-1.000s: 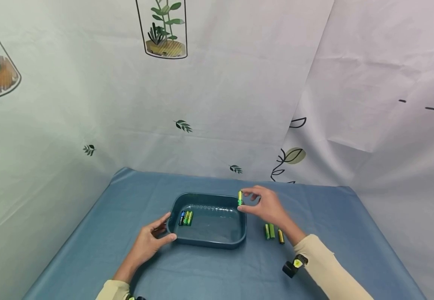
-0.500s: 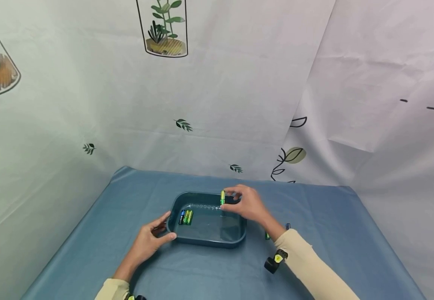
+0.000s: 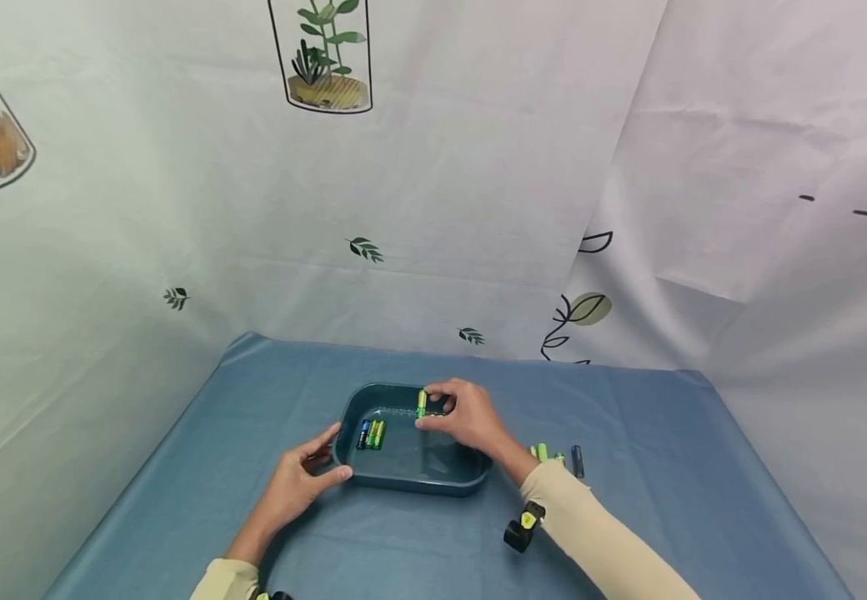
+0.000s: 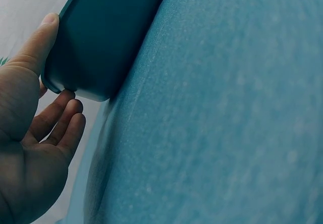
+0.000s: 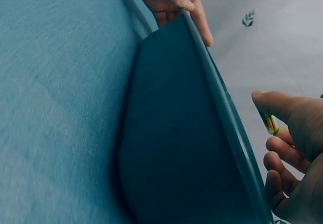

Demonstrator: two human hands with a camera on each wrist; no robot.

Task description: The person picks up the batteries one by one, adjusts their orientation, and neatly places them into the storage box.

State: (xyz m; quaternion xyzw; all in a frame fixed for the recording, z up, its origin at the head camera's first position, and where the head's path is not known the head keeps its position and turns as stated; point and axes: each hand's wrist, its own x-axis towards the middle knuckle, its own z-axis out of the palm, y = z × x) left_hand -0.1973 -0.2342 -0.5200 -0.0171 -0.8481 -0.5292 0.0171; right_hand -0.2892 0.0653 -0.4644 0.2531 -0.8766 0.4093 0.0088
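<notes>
My right hand (image 3: 471, 414) pinches a green-and-yellow battery (image 3: 422, 403) between thumb and fingers. The battery stands roughly upright above the inside of a dark teal tray (image 3: 414, 483); in the right wrist view the thumb partly covers this battery (image 5: 271, 124). At the tray's left end, my left hand (image 3: 294, 483) grips the corner, its thumb on the near rim and fingers round the left side. In the left wrist view that thumb and a fingertip touch the tray (image 4: 101, 37). Inside the tray, on the left, lie a dark blue battery (image 3: 363, 434) and two green batteries (image 3: 377, 434) side by side.
On the blue cloth (image 3: 651, 500) right of the tray lie several more batteries, among them a dark one (image 3: 578, 461) and a green one (image 3: 542, 452); the right forearm hides part of this group. A pale printed curtain (image 3: 433, 167) rises behind the table.
My right hand has carried the battery leftward from the tray's right rim to above its middle, and slightly lower. The left hand, tray and batteries inside it have stayed put.
</notes>
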